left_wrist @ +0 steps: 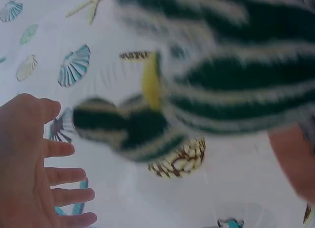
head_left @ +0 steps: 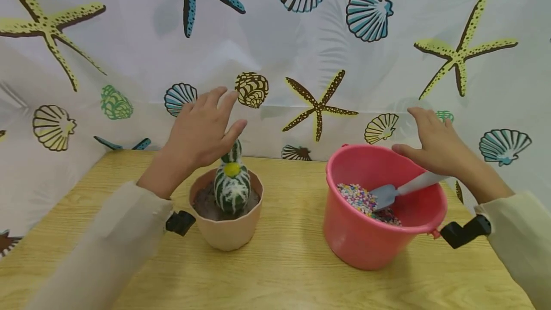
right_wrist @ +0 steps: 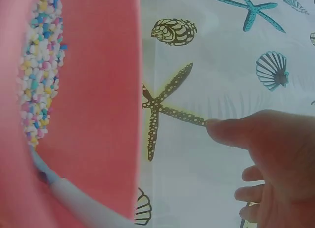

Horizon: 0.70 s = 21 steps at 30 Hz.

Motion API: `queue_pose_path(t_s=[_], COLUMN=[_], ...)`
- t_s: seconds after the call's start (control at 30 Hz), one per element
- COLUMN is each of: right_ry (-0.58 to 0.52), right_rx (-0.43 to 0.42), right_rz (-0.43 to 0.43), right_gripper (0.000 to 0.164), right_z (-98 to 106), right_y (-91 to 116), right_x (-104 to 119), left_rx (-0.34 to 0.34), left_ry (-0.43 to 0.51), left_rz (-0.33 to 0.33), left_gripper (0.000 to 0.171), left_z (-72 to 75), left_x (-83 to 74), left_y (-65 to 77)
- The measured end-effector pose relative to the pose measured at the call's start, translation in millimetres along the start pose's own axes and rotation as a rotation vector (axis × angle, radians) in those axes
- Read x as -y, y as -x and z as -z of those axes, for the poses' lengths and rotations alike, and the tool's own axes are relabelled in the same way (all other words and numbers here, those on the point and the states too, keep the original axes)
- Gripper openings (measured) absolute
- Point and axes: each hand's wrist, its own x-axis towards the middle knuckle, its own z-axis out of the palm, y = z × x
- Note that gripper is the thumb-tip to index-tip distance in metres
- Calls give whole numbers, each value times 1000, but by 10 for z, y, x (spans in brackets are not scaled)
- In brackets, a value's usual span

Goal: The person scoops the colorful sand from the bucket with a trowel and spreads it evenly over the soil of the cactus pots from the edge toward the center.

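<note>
My left hand (head_left: 204,126) hovers with its fingers spread beside the top of a striped green-and-white cactus (head_left: 232,188) with a yellow flower. The cactus stands in dark soil in a light peach pot (head_left: 228,233). In the left wrist view the cactus (left_wrist: 236,85) looms close and blurred, apart from the fingers. Over the right rim of a pink bucket (head_left: 361,248) is my right hand (head_left: 436,140), thumb apart from the fingers, holding nothing. Inside the bucket lie multicoloured small beads or pebbles (head_left: 357,197) and a small trowel (head_left: 385,196) with a grey blade and pale handle.
Pot and bucket stand on a light wood-grain table (head_left: 284,262), some distance apart. Behind it hangs a white cloth (head_left: 267,47) printed with starfish and shells. A black strap mount (head_left: 180,223) sits on the left wrist, and another mount (head_left: 465,232) on the right.
</note>
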Motion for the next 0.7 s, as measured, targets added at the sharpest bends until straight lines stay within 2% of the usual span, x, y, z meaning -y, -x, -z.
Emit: queue_pose_path(t_s=[0.13,0.23,0.33,0.43,0.57,0.7], right_ry=[-70,-130,-180,-227,-386,-593], right_rx=[-55,-97,-146,-202,-203,-195], right_rz=[-49,-108,-161,-203,-298,-382], right_gripper=[89,90,90,88,88,87], right_z=[-67,-124,-175,-227,-305,-393], right_y=[149,259,366,455,518,523], right_x=[-61,-100,-148,-198,-241,-234], left_rx=[-56,-100,-140,-153,-99,4], left_ry=[37,73,129,207,308,458], left_rz=[-47,-56,-54,-71,-79,-45], left_gripper=[59,60,60,59,61,65], left_z=[-25,-73,-154,-257,-390,-538], left_x=[-208,-374,-543,-706,-890,-1035], left_y=[-25,-30,-15,7,22,18])
